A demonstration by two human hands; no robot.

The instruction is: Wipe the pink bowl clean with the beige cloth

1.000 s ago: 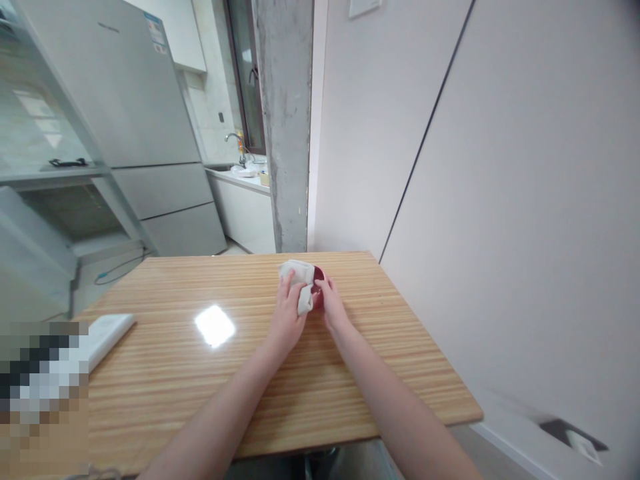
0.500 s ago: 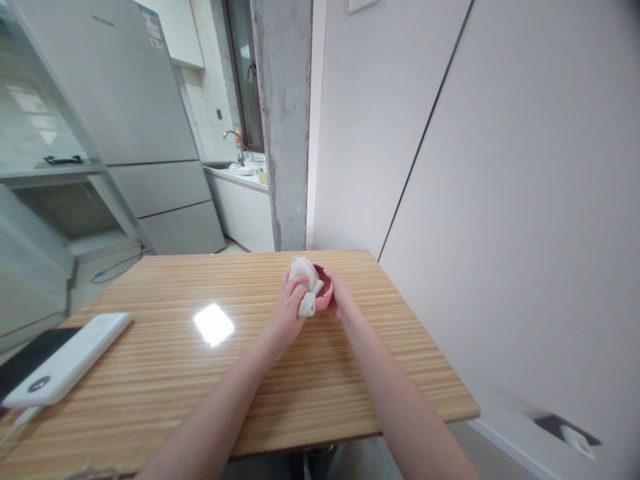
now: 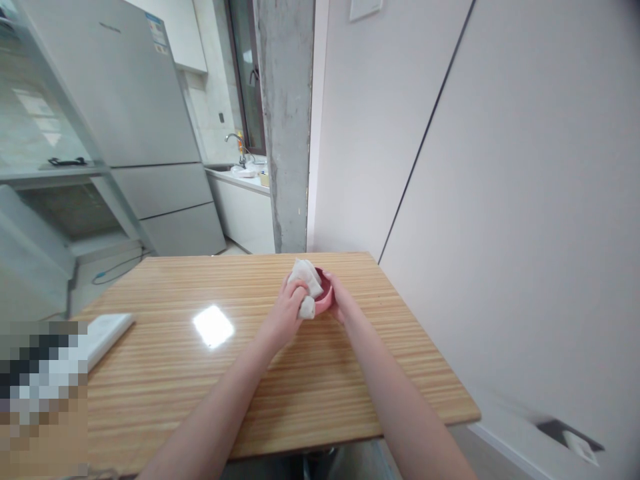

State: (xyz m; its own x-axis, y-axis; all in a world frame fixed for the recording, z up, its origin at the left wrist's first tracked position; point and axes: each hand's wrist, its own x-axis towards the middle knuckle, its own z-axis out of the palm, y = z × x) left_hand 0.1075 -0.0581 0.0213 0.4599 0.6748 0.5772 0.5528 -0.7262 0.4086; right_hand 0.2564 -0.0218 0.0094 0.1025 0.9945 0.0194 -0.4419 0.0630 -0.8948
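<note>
At far side of table (image 3: 350, 373) we are gripping white cloth (image 3: 306, 283) in left hand (image 3: 286, 312), pressing it into pink bowl (image 3: 325, 293); right hand (image 3: 341, 301) clasping bowl's side; since a second ago cloth is bunching deeper, bowl tilting up: wiping seems underway

the cloth (image 3: 306, 285) sits under the left hand's fingers (image 3: 295, 293), bunched into the bowl (image 3: 325, 293) just right of them; the right hand (image 3: 340, 300) touches the bowl's right side, all on the table (image 3: 200, 387).
</note>
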